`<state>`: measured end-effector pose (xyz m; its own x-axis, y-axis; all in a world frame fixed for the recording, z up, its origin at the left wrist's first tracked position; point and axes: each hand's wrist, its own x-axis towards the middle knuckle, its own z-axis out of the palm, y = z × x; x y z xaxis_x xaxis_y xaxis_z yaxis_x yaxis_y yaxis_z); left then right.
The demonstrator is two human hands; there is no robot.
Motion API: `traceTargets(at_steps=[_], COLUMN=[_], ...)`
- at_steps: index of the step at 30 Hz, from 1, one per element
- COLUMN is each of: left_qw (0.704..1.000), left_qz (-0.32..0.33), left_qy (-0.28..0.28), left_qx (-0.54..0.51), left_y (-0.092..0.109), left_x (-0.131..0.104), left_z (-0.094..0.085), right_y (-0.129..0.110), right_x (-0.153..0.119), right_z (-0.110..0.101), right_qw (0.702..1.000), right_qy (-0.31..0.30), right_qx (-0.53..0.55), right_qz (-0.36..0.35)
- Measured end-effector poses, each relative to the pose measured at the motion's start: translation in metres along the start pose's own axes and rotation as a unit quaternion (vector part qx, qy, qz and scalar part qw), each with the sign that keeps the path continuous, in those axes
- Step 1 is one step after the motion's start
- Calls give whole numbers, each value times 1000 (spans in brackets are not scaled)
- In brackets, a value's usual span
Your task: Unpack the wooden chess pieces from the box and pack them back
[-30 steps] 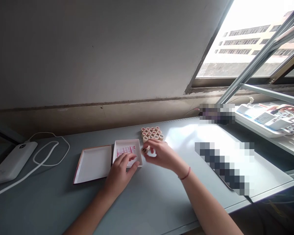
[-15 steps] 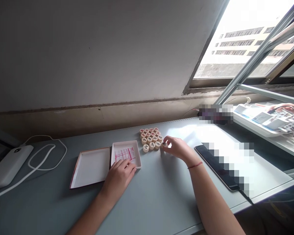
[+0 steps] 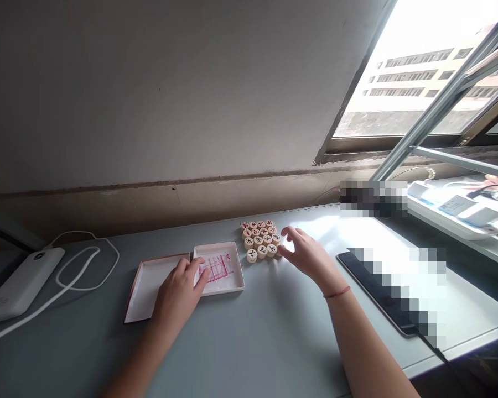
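Note:
Round wooden Chinese chess pieces [image 3: 258, 240] stand close together in rows, those at the back with red characters and those in front with black. My right hand [image 3: 310, 258] is at the right end of the front rows, its thumb and forefinger apart. Its thumb partly hides the rightmost front piece, and whether they touch is unclear. Over the join of two shallow white box halves is my left hand [image 3: 180, 288], fingers loosely spread, holding nothing. Pink lines mark the floor of the right box half [image 3: 237, 279]. The left box half [image 3: 143, 287] is partly covered by the hand.
A white power bank [image 3: 22, 282] with a looping white cable [image 3: 72, 279] lies at the left. Right of my right arm lies a dark phone or tablet [image 3: 373, 293], partly blurred out, with a cord. A metal rack [image 3: 415, 132] and a wall [image 3: 149, 110] border the grey table [image 3: 240, 342].
My left hand has moved left, from the right box half's front edge to over the join. My right thumb and forefinger have parted from the rightmost front piece. The whole view has shifted slightly.

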<state>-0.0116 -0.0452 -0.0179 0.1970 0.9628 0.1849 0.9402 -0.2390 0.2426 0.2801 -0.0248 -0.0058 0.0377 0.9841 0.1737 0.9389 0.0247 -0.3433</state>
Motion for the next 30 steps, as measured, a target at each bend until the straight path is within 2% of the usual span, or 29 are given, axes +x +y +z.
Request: traceTargets(at_steps=[3, 7, 10, 14, 18, 23, 26, 30], left_qw=[997, 996, 995, 995, 994, 994, 994, 994], left_qz=[-48, -53, -49, -39, -59, -64, -68, -76], left_qy=[-51, -56, -56, -43, -49, -69, -69, -65], left_qx=[-26, -48, -62, -83, -78, -53, -45, -43], left_y=[-6, -6, -6, -7, -5, -5, -6, -9], left_x=[2, 3, 2, 0, -1, 0, 0, 1], left_z=[-2, 1, 5, 7, 6, 7, 8, 7], right_y=[-30, -77, -97, -105, -109, -114, -107, -81], right_x=[-5, -10, -8, 1, 6, 2, -1, -7], right_z=[4, 24, 40, 54, 62, 66, 57, 35], right_qw=[995, 967, 952, 954, 961, 968, 976, 969], right_qy=[-4, -59, -89, -119, -140, -124, -89, -64], right_qx=[46, 35, -4, -24, -46, -48, 21, 164], right_qz=[-89, -244, -292, -276, -236, -213, -200, -173])
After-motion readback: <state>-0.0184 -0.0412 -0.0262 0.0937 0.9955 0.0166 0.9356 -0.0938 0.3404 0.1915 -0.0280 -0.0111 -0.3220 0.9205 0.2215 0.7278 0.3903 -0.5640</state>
